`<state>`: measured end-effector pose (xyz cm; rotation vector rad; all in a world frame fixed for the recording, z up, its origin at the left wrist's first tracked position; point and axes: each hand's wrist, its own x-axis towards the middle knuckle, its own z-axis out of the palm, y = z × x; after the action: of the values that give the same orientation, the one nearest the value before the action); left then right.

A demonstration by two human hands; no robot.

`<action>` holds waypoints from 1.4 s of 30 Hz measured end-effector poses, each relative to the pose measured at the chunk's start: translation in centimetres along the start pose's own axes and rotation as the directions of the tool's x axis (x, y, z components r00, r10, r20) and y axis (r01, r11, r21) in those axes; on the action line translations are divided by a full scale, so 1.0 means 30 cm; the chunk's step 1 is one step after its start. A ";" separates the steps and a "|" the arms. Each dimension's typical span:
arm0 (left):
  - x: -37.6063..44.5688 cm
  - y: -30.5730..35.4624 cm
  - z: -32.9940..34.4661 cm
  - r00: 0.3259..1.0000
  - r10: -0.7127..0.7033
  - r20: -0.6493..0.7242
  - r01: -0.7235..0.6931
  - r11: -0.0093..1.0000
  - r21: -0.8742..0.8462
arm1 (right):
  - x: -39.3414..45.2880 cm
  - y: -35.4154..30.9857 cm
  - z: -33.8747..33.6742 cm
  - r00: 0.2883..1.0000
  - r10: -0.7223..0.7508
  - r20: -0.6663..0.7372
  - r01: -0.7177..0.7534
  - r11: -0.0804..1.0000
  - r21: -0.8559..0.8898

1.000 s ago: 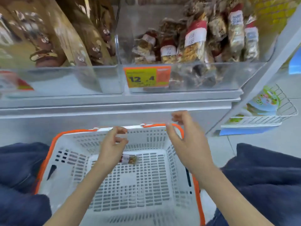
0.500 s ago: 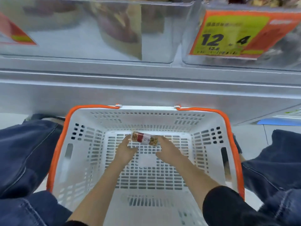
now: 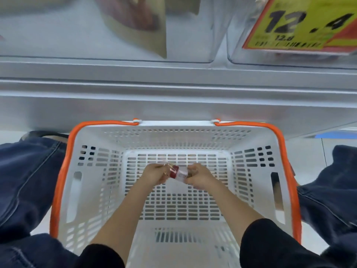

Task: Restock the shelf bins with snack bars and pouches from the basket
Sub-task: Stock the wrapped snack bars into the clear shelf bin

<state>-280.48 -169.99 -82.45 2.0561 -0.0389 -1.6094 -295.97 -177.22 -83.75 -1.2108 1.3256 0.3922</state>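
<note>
Both hands reach down into the basket and hold one snack bar (image 3: 178, 173) between them. The left hand (image 3: 154, 174) pinches the clear crimped end of the wrapper, and the right hand (image 3: 199, 176) curls its fingers round the other end. The bar, in a clear wrapper with a red and white label, sits low over the slotted floor of the white basket (image 3: 77, 190), whose rim is orange. Black sleeves cover the forearms nearest the camera, and dark denim knees flank the basket. Above it runs the grey shelf (image 3: 173, 89), carrying clear shelf bins (image 3: 58, 35). The right-hand bin bears a yellow and orange price tag (image 3: 301, 24) reading 12.4.
</note>
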 end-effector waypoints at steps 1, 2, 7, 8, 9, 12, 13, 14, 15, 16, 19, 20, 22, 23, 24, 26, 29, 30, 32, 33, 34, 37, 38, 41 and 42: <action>-0.021 -0.007 -0.008 0.999 0.001 0.037 0.000 1.000 -0.021 | -0.026 0.016 -0.007 0.999 0.007 0.047 -0.008 0.999 0.034; -0.047 -0.004 -0.013 0.997 0.023 0.067 -0.019 0.999 -0.049 | -0.053 0.027 -0.019 0.995 0.000 0.097 -0.007 0.997 0.071; -0.191 0.146 0.014 0.960 0.279 0.030 -0.281 0.958 0.051 | -0.226 -0.063 -0.147 0.970 -0.208 0.122 0.216 0.975 -0.051; -0.233 0.194 0.020 0.940 0.339 0.027 -0.340 0.936 0.090 | -0.270 -0.099 -0.183 0.959 -0.270 0.090 0.279 0.954 -0.112; -0.281 0.239 0.022 0.919 0.393 0.031 -0.394 0.909 0.135 | -0.323 -0.131 -0.219 0.945 -0.323 0.055 0.327 0.927 -0.182; -0.468 0.368 0.022 0.834 0.540 0.114 -0.551 0.803 0.227 | -0.539 -0.210 -0.355 0.894 -0.448 0.020 0.421 0.823 -0.381; -0.540 0.405 0.021 0.795 0.588 0.147 -0.605 0.756 0.249 | -0.630 -0.226 -0.405 0.870 -0.493 0.016 0.453 0.785 -0.422; -0.612 0.437 0.022 0.751 0.637 0.172 -0.658 0.703 0.271 | -0.721 -0.235 -0.456 0.844 -0.537 -0.004 0.475 0.750 -0.460; -0.680 0.466 0.022 0.705 0.685 0.183 -0.705 0.648 0.288 | -0.816 -0.244 -0.501 0.810 -0.585 -0.040 0.495 0.720 -0.485; -0.746 0.493 0.024 0.656 0.732 0.185 -0.748 0.596 0.293 | -0.910 -0.249 -0.542 0.767 -0.635 -0.093 0.515 0.696 -0.501; -0.923 0.576 0.051 0.520 0.817 0.249 -0.851 0.469 0.238 | -1.160 -0.257 -0.637 0.563 -0.767 -0.307 0.615 0.637 -0.464; -0.974 0.604 0.067 0.488 0.826 0.283 -0.872 0.444 0.208 | -1.212 -0.264 -0.668 0.462 -0.790 -0.403 0.659 0.610 -0.440; -1.047 0.664 0.109 0.418 0.857 0.303 -0.908 0.380 0.177 | -1.265 -0.288 -0.743 0.213 -0.776 -0.594 0.718 0.537 -0.443; -1.075 0.697 0.132 0.374 0.881 0.290 -0.925 0.330 0.190 | -1.266 -0.306 -0.793 0.105 -0.734 -0.671 0.707 0.530 -0.468; -1.099 0.730 0.154 0.334 0.903 0.270 -0.936 0.284 0.209 | -1.257 -0.329 -0.846 0.026 -0.686 -0.728 0.664 0.556 -0.500; -1.126 0.797 0.196 0.296 0.930 0.218 -0.938 0.241 0.247 | -1.218 -0.376 -0.938 -0.063 -0.637 -0.769 0.522 0.636 -0.569; -1.114 0.916 0.258 0.290 0.951 0.104 -0.910 0.241 0.337 | -1.113 -0.417 -1.025 -0.066 -0.612 -0.788 0.233 0.758 -0.609; -1.101 0.962 0.279 0.295 0.953 0.068 -0.884 0.245 0.397 | -1.089 -0.429 -1.025 -0.053 -0.605 -0.795 0.189 0.775 -0.603; -1.052 1.062 0.325 0.337 0.941 0.023 -0.829 0.285 0.482 | -1.072 -0.458 -1.001 0.017 -0.618 -0.786 0.183 0.775 -0.605; -1.017 1.109 0.344 0.373 0.928 0.007 -0.788 0.313 0.531 | -1.066 -0.474 -0.986 0.053 -0.656 -0.753 0.159 0.750 -0.642; -0.970 1.154 0.360 0.407 0.913 -0.019 -0.731 0.338 0.593 | -1.060 -0.488 -0.976 0.050 -0.704 -0.709 0.131 0.708 -0.694; -0.836 1.240 0.386 0.489 0.872 -0.034 -0.475 0.299 0.828 | -1.051 -0.534 -0.932 0.024 -0.824 -0.566 0.068 0.566 -0.822; -0.805 1.251 0.390 0.507 0.862 -0.016 -0.439 0.274 0.856 | -1.032 -0.549 -0.917 0.060 -0.854 -0.517 0.049 0.520 -0.853; -0.756 1.253 0.367 0.513 0.849 -0.131 -0.552 0.443 0.706 | -0.970 -0.581 -0.913 0.120 -0.908 -0.401 0.008 0.405 -0.914; -0.757 1.251 0.358 0.492 0.852 -0.177 -0.631 0.489 0.603 | -0.957 -0.590 -0.924 0.150 -0.899 -0.412 -0.006 0.416 -0.909</action>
<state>-286.04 -198.87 -48.17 2.1854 -1.1402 -0.5182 -304.24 -195.89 -45.15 -2.9164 1.4806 -0.5199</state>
